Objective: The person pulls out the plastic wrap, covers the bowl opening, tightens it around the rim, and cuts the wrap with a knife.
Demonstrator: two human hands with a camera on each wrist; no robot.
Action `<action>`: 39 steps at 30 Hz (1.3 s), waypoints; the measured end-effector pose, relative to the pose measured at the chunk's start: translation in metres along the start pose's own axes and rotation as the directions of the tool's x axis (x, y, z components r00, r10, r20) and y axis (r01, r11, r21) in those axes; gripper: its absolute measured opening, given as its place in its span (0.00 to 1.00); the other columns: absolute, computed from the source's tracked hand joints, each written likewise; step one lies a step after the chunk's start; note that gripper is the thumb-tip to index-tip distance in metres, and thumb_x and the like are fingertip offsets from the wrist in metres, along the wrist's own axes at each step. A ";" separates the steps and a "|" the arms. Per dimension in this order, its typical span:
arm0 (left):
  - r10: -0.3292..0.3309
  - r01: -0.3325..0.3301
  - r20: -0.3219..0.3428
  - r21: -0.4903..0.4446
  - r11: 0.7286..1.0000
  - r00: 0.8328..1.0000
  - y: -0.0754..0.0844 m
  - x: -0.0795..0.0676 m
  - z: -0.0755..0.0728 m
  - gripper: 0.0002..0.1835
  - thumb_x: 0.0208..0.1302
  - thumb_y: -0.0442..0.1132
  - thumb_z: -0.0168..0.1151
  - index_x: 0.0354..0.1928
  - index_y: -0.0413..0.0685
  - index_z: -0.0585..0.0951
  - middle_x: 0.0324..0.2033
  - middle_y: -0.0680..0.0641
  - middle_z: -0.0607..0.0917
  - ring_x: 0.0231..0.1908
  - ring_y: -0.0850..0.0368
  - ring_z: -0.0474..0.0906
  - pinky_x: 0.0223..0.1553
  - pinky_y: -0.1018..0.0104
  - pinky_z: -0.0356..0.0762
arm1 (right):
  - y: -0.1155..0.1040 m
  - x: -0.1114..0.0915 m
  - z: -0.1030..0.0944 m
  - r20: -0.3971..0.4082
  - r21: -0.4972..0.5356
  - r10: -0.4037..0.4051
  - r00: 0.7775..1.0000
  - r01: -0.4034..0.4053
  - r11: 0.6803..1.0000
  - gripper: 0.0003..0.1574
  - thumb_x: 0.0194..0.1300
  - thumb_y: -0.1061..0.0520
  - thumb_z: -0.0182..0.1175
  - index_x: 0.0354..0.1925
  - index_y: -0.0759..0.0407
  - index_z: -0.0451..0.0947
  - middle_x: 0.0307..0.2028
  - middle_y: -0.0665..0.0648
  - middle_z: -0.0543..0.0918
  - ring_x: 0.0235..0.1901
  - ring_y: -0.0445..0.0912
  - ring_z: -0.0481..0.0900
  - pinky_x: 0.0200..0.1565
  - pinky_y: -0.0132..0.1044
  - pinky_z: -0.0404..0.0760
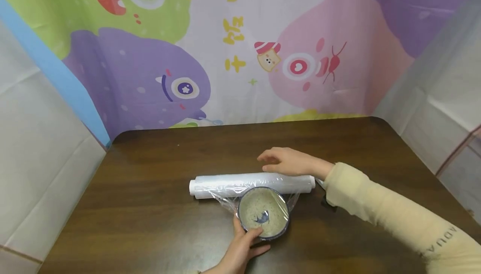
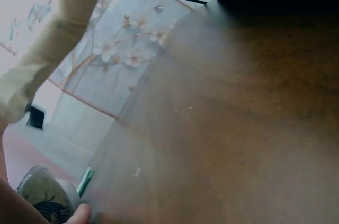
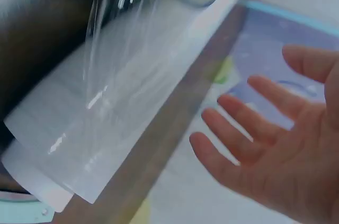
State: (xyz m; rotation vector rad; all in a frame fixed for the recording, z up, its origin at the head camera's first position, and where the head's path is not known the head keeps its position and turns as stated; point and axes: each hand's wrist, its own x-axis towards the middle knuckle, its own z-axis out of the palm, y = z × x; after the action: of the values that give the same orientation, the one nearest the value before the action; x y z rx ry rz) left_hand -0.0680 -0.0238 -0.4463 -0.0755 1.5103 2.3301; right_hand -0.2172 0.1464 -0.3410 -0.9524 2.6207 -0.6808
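In the head view, a speckled bowl (image 1: 263, 209) with a blue rim and a blue figure inside tilts toward the camera. My left hand (image 1: 240, 247) grips its near side, thumb over the rim. Clear cling film (image 1: 225, 201) runs from a roll of cling film (image 1: 251, 184) to the bowl, and shiny creases show around it. My right hand (image 1: 287, 161) hovers just beyond the roll's right part, holding nothing. Its fingers (image 3: 233, 128) are spread and loosely bent in the right wrist view. The left wrist view catches only part of the bowl (image 2: 47, 195) and the left thumb.
The roll lies crosswise on a dark brown table (image 1: 150, 224). By its right end, partly behind the right sleeve (image 1: 391, 211), is a thin pale green item (image 3: 26, 208). A cartoon-printed curtain (image 1: 240, 98) hangs along the table's far edge.
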 end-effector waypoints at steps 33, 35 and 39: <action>0.011 -0.014 -0.031 -0.118 0.993 0.999 -0.004 -0.001 -0.002 0.37 0.64 0.33 0.44 0.65 0.41 0.33 0.64 0.29 0.43 0.49 0.46 0.73 0.52 0.46 0.70 | 0.028 0.037 0.025 0.366 0.083 0.115 0.923 -0.155 0.984 0.23 0.66 0.44 0.50 0.54 0.54 0.71 0.53 0.52 0.74 0.54 0.47 0.70 0.55 0.44 0.68; 0.008 -0.011 -0.026 -0.093 0.996 1.000 -0.002 -0.001 -0.005 0.37 0.65 0.34 0.44 0.66 0.40 0.34 0.64 0.29 0.44 0.50 0.46 0.72 0.51 0.46 0.70 | 0.031 0.035 0.027 0.350 0.097 0.131 0.928 -0.175 0.980 0.24 0.65 0.43 0.51 0.53 0.54 0.71 0.52 0.53 0.75 0.53 0.47 0.71 0.54 0.44 0.69; 0.011 -0.012 -0.014 -0.056 0.998 1.000 0.002 0.001 -0.013 0.35 0.66 0.35 0.42 0.67 0.38 0.37 0.64 0.29 0.47 0.48 0.45 0.74 0.50 0.46 0.71 | 0.035 0.027 0.029 0.313 0.140 0.171 0.934 -0.223 0.965 0.24 0.65 0.43 0.51 0.53 0.56 0.71 0.50 0.54 0.76 0.50 0.46 0.72 0.52 0.43 0.70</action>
State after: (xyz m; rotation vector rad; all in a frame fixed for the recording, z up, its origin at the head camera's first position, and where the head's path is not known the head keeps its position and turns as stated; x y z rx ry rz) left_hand -0.0713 -0.0361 -0.4499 -0.0974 1.4550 2.3859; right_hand -0.2444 0.1429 -0.3863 -0.6695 2.3076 -0.6451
